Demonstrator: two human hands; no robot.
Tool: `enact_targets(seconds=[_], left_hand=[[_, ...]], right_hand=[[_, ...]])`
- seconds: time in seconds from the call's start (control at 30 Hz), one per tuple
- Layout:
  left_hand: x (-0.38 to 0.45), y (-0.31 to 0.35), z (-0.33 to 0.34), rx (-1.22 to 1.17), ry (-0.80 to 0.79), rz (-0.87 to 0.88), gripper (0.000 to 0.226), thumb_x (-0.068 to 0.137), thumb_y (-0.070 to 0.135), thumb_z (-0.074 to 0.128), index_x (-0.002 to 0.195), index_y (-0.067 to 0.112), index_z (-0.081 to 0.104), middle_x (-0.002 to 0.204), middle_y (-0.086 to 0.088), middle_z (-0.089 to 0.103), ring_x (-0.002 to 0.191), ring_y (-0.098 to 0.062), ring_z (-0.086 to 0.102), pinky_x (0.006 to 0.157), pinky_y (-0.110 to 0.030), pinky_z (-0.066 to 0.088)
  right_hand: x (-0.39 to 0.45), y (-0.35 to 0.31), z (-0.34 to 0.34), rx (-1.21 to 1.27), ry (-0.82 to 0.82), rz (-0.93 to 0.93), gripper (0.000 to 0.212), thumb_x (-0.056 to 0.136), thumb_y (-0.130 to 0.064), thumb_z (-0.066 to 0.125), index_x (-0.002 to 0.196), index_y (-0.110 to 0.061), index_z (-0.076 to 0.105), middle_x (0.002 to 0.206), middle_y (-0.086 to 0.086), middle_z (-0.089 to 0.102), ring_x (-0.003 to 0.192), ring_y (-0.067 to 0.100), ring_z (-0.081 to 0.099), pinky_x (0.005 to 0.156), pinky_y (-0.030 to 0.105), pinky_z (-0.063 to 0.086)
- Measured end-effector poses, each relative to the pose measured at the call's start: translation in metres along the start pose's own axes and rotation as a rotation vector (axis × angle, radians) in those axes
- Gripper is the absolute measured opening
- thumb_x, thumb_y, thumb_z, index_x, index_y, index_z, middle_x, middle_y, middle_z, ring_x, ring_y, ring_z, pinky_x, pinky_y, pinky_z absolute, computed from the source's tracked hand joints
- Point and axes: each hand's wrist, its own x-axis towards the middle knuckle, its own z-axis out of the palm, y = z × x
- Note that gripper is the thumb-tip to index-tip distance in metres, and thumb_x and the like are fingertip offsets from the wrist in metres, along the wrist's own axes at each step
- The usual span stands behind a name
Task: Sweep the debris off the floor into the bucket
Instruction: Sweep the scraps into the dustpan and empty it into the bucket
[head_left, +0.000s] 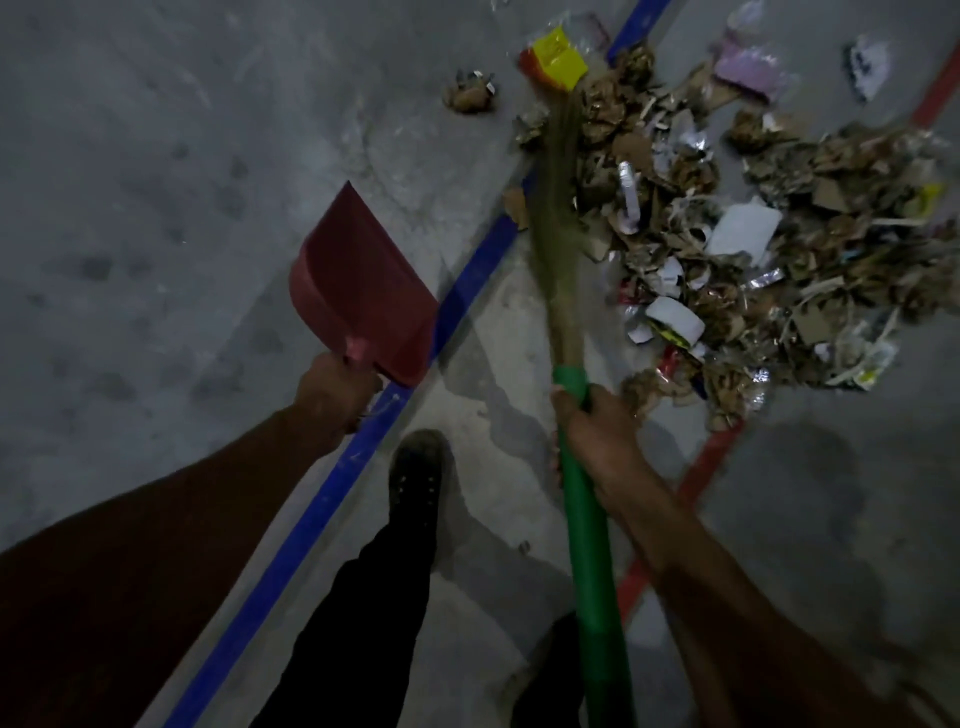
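A pile of debris (737, 249), made of torn cardboard, paper scraps and foil wrappers, lies on the grey floor at the upper right. My right hand (597, 441) grips the green handle of a broom (558, 218). Its straw bristles reach up along the left edge of the pile. My left hand (332, 389) holds a red dustpan (363, 286) by its handle, lifted off the floor to the left of the broom, with nothing in it. No bucket is in view.
A blue floor line (332, 488) runs diagonally between my hands. A red line (696, 478) crosses at the right. My black shoe (415, 473) and trouser leg stand between the arms. A lone crumpled scrap (467, 93) lies at top centre.
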Motion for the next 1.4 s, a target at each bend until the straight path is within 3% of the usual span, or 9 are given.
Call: enact_targets(seconds=[0.2, 0.37, 0.53, 0.73, 0.9, 1.07, 1.17, 1.27, 1.4], left_hand=[[0.006, -0.009, -0.016, 0.004, -0.018, -0.007, 0.008, 0.087, 0.006, 0.063, 0.080, 0.008, 0.059, 0.066, -0.009, 0.055, 0.051, -0.019, 0.049, 0.038, -0.022, 0.038], [0.013, -0.007, -0.022, 0.001, -0.016, -0.003, 0.007, 0.085, 0.004, 0.064, 0.081, 0.007, 0.059, 0.065, -0.009, 0.052, 0.050, -0.019, 0.046, 0.039, -0.023, 0.037], [0.004, 0.004, -0.034, -0.054, -0.031, -0.011, 0.003, 0.085, 0.003, 0.063, 0.086, 0.004, 0.061, 0.063, -0.009, 0.049, 0.051, -0.019, 0.045, 0.040, -0.023, 0.036], [-0.006, 0.025, -0.053, -0.101, -0.031, -0.003, 0.011, 0.087, 0.005, 0.063, 0.078, 0.009, 0.058, 0.066, -0.009, 0.050, 0.054, -0.019, 0.046, 0.043, -0.025, 0.038], [0.009, 0.036, -0.066, -0.125, -0.001, 0.020, 0.002, 0.085, 0.000, 0.061, 0.085, 0.000, 0.059, 0.063, -0.010, 0.047, 0.048, -0.021, 0.042, 0.037, -0.021, 0.034], [0.035, 0.045, -0.072, -0.153, 0.016, 0.043, 0.007, 0.085, 0.000, 0.063, 0.082, 0.003, 0.057, 0.062, -0.011, 0.047, 0.049, -0.021, 0.042, 0.035, -0.020, 0.033], [0.051, 0.049, -0.074, -0.179, 0.020, 0.049, 0.012, 0.085, 0.000, 0.062, 0.077, 0.005, 0.056, 0.063, -0.011, 0.046, 0.049, -0.020, 0.041, 0.036, -0.021, 0.033], [0.060, 0.053, -0.074, -0.180, 0.024, 0.059, 0.007, 0.085, 0.000, 0.063, 0.082, 0.004, 0.058, 0.064, -0.010, 0.047, 0.049, -0.020, 0.041, 0.037, -0.021, 0.032], [0.064, 0.052, -0.073, -0.178, 0.011, 0.061, 0.004, 0.085, 0.002, 0.063, 0.083, 0.004, 0.060, 0.065, -0.010, 0.049, 0.052, -0.021, 0.043, 0.041, -0.023, 0.033]], right_hand=[[0.009, -0.007, 0.060, -0.108, -0.148, 0.057, 0.029, 0.096, -0.038, 0.054, 0.106, -0.011, 0.055, 0.086, 0.016, 0.065, 0.049, 0.024, 0.060, 0.046, 0.032, 0.052], [0.050, -0.021, 0.017, -0.003, 0.019, 0.114, 0.028, 0.097, -0.033, 0.057, 0.105, -0.006, 0.056, 0.080, 0.017, 0.063, 0.044, 0.021, 0.058, 0.041, 0.027, 0.048], [0.024, -0.033, -0.019, 0.054, 0.099, 0.051, 0.019, 0.097, -0.036, 0.056, 0.092, -0.017, 0.055, 0.074, 0.012, 0.060, 0.042, 0.017, 0.057, 0.042, 0.027, 0.048], [-0.040, -0.059, 0.004, 0.145, -0.024, -0.012, 0.018, 0.098, -0.034, 0.054, 0.100, -0.016, 0.056, 0.072, 0.013, 0.059, 0.042, 0.020, 0.056, 0.041, 0.028, 0.046], [-0.042, -0.099, 0.050, 0.173, -0.133, -0.054, 0.014, 0.091, -0.026, 0.058, 0.100, -0.017, 0.055, 0.071, 0.011, 0.060, 0.044, 0.020, 0.057, 0.044, 0.029, 0.047], [0.016, -0.160, 0.098, 0.101, -0.236, -0.150, 0.040, 0.083, -0.008, 0.061, 0.119, -0.013, 0.044, 0.081, 0.013, 0.062, 0.047, 0.019, 0.061, 0.047, 0.030, 0.052], [0.053, -0.184, 0.121, 0.165, -0.375, -0.084, 0.052, 0.083, 0.001, 0.063, 0.123, -0.019, 0.036, 0.090, 0.020, 0.062, 0.055, 0.027, 0.066, 0.053, 0.036, 0.056], [0.079, -0.180, 0.139, 0.082, -0.251, -0.067, 0.032, 0.090, -0.005, 0.062, 0.117, 0.003, 0.048, 0.069, 0.016, 0.059, 0.049, 0.022, 0.058, 0.046, 0.031, 0.052], [0.104, -0.171, 0.134, 0.177, -0.121, -0.005, 0.035, 0.097, -0.015, 0.056, 0.126, 0.002, 0.046, 0.076, 0.017, 0.055, 0.046, 0.020, 0.052, 0.039, 0.025, 0.047]])
